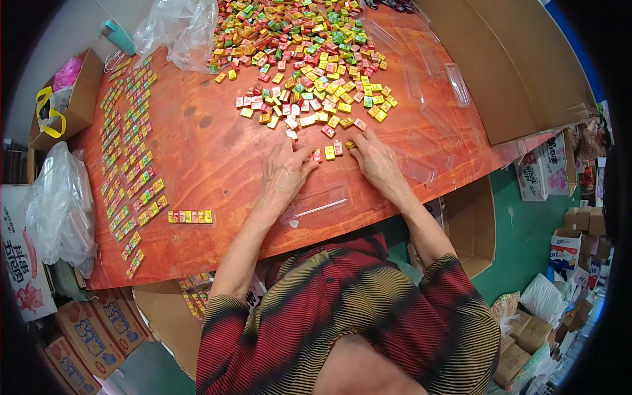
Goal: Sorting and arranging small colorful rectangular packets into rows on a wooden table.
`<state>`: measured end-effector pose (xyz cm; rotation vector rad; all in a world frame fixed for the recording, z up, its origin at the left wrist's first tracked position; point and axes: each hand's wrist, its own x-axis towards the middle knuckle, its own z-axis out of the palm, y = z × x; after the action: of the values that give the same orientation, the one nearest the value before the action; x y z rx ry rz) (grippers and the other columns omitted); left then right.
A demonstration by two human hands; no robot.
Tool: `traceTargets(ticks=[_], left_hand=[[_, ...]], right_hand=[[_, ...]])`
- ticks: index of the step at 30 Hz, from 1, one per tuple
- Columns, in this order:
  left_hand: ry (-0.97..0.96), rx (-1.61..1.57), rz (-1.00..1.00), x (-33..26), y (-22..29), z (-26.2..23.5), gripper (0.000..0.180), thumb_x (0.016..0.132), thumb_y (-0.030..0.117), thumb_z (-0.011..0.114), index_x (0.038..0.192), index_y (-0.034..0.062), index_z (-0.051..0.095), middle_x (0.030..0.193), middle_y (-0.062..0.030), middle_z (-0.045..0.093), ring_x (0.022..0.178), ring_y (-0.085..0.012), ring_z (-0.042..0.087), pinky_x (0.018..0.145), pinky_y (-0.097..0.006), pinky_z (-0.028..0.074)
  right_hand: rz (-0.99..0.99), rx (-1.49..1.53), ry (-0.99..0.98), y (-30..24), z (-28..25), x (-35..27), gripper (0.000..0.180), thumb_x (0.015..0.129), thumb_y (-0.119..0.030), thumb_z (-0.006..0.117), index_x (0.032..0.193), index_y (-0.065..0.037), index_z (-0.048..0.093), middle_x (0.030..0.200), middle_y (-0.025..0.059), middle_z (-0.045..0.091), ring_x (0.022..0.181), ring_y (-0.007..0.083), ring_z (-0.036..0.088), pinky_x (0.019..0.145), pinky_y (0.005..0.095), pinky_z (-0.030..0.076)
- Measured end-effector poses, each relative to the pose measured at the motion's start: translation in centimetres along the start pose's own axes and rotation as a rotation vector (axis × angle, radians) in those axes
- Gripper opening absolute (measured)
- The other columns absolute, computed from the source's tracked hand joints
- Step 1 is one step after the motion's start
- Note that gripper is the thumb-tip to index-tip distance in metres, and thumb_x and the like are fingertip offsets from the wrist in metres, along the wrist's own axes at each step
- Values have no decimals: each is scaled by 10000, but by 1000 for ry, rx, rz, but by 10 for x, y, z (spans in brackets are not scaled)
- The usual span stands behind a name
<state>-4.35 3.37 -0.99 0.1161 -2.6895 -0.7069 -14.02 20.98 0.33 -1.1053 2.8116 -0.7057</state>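
Note:
My left hand rests on the red-brown table with its fingers apart, its thumb and forefinger by a small red box. Opposite it, my right hand has spread fingers, with the tips beside a small yellow box and a pinkish box. Between the hands stand a yellow box and a pink-and-white box. Whether the fingertips press on the boxes is hard to tell. Closer to my body lies a clear plastic tray.
A large heap of small coloured boxes covers the far table. Filled rows line the left, with one filled tray nearer. Clear plastic bags, empty clear trays and a big cardboard box surround the work area.

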Motion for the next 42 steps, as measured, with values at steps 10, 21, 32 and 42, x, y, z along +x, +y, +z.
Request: traceTargets(ticks=[10, 21, 32, 42], left_hand=[[-4, 2, -7, 3, -1, 1, 291, 655, 215, 715, 922, 124, 645, 805, -99, 505, 756, -271, 527, 639, -385, 447], [-60, 8, -24, 2, -2, -10, 396, 647, 193, 726, 1011, 100, 599, 865, -130, 514, 801, -305, 534, 672, -405, 445], [-111, -43, 10, 3, -5, -9, 412, 631, 130, 729, 1018, 87, 597, 937, -134, 531, 873, -311, 538, 714, -401, 447], [-93, -148, -13, 2, -7, -9, 355, 657, 134, 714, 992, 85, 605, 911, -127, 536, 844, -309, 549, 717, -406, 449]], right_hand=[[69, -34, -19, -12, 3, -2, 139, 832, -136, 519, 873, -4, 506, 766, 210, 514, 718, 385, 555, 597, 463, 438], [129, 137, -131, -18, 7, 3, 288, 820, -141, 544, 1083, -29, 502, 898, 237, 569, 830, 381, 562, 701, 452, 440], [-104, 39, -69, -21, 14, 2, 439, 760, -92, 596, 1176, -55, 459, 1003, 177, 478, 875, 373, 531, 699, 447, 450], [-47, 44, -147, -27, 16, 2, 251, 787, -110, 568, 1011, -28, 491, 895, 169, 481, 787, 360, 550, 653, 442, 450]])
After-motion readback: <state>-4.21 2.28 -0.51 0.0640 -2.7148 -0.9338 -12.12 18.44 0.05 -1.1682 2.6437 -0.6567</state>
